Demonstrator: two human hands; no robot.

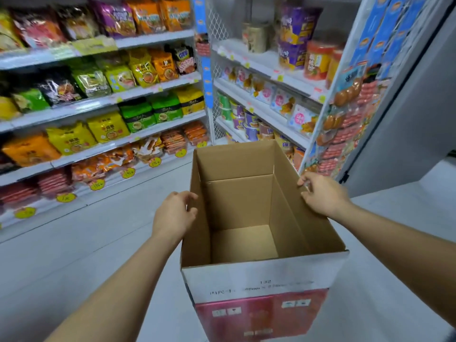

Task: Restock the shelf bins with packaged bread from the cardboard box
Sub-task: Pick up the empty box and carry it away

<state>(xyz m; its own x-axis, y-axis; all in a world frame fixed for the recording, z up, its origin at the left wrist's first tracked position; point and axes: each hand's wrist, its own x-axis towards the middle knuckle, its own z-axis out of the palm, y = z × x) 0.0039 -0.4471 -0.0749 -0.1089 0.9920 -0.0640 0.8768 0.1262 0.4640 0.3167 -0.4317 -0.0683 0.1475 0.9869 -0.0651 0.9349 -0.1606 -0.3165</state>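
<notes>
An open cardboard box [259, 280] stands in front of me, brown inside, with a white and red printed front. Its inside is bare down to the bottom and holds no packs. My left hand [174, 214] is at the box's left wall, fingers and thumb curled round its top edge. My right hand [320, 193] curls its fingers over the edge of the right flap. Packs in white, pink and blue wrappers showing golden bread [283, 101] line a middle shelf of the right-hand rack.
A long shelf unit [98, 104] of noodle and snack bags fills the left side, with yellow price tags along its lower rails. The right rack [269, 62] holds jars, cup noodles and hanging sausage packs. A grey door [407, 124] stands at the far right. Pale floor lies around the box.
</notes>
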